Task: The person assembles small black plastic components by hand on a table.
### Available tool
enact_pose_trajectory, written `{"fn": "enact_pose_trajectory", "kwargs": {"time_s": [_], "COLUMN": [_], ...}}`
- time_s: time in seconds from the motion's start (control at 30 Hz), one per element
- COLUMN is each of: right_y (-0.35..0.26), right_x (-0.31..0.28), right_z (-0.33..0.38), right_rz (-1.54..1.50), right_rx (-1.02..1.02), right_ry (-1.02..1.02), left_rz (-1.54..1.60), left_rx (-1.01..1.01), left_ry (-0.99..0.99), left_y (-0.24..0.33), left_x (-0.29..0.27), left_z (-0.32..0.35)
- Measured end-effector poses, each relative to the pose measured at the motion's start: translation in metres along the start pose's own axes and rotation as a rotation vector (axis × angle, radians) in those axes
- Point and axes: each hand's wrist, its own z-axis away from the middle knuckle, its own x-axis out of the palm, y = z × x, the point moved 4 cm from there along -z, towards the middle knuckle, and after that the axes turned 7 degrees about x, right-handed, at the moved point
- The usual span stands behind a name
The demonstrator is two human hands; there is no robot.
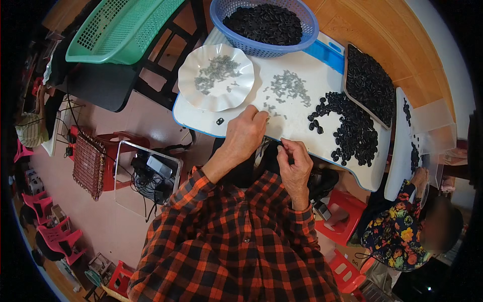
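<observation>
My left hand (246, 132) is closed, its fingertips down on the white table (201, 118) beside loose clear bits; whatever it pinches is hidden. Just off the table's near edge, my right hand (296, 163) pinches thumb to forefinger, with a small black piece showing dark at the tips. Small clear plastic pieces (289, 86) lie scattered ahead of my hands. More of them sit in a white wavy-rimmed plate (187, 93) at the left. Right of my hands spreads a heap of small black ring-like pieces (354, 133). One or two black pieces (220, 121) lie apart near the left edge.
A blue-purple basket (314, 30) of black pieces stands at the back, beside a tray of more (370, 83). A green basket (136, 43) is at the far left. Below, a clear bin (118, 176) holds cables. Another person in a floral sleeve (397, 226) sits right, near red stools (344, 216).
</observation>
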Motion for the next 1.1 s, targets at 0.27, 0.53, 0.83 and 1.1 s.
{"fn": "enact_pose_trajectory", "kwargs": {"time_s": [0.27,0.53,0.83,1.1], "right_y": [-0.003,0.009,0.028,0.023], "right_x": [-0.004,0.003,0.014,0.016], "right_z": [-0.002,-0.001,0.001,-0.007], "right_rz": [-0.013,-0.077,-0.336,-0.578], "right_rx": [0.113,0.130,0.380,0.527], "right_ry": [0.006,-0.035,-0.046,-0.075], "left_rz": [-0.211,-0.232,-0.221,0.317], "left_rx": [0.215,0.236,0.238,0.011], "left_ry": [-0.110,-0.103,-0.096,0.049], "left_y": [0.001,0.002,0.002,-0.006], "left_x": [0.011,0.011,0.012,-0.002], "left_z": [-0.009,-0.010,-0.010,-0.007]}}
